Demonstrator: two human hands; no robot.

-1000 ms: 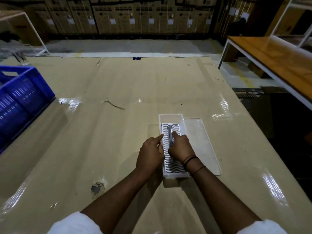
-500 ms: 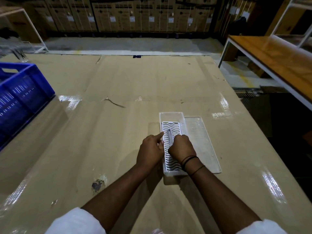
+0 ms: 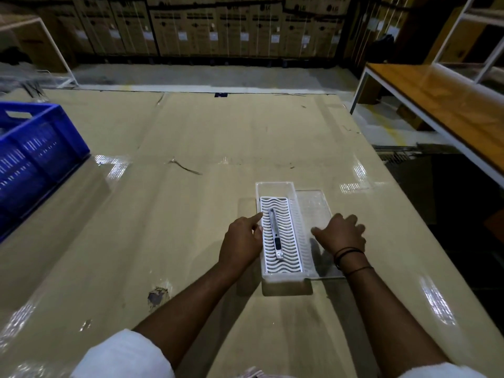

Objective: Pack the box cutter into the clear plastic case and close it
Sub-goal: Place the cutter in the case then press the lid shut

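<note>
A slim silver box cutter (image 3: 275, 232) lies lengthwise on the white wavy insert inside the clear plastic case (image 3: 275, 189). The case stands open, and its clear lid (image 3: 313, 207) lies flat on the table to the right of it. My left hand (image 3: 241, 238) rests against the case's left wall with the index finger pointing onto the rim. My right hand (image 3: 341, 234) lies spread on the lid, fingers apart; whether it grips the lid's edge is unclear.
The case sits on a cardboard-covered table (image 3: 191, 148). A blue plastic crate (image 3: 35, 148) stands at the left edge. A wooden bench (image 3: 441, 105) with a white frame is off to the right, beyond a gap. Stacked cartons line the back wall.
My right hand has let go of the box cutter and moved right onto the lid. The cutter now lies in the case. My left hand has stayed at the case's left wall.
</note>
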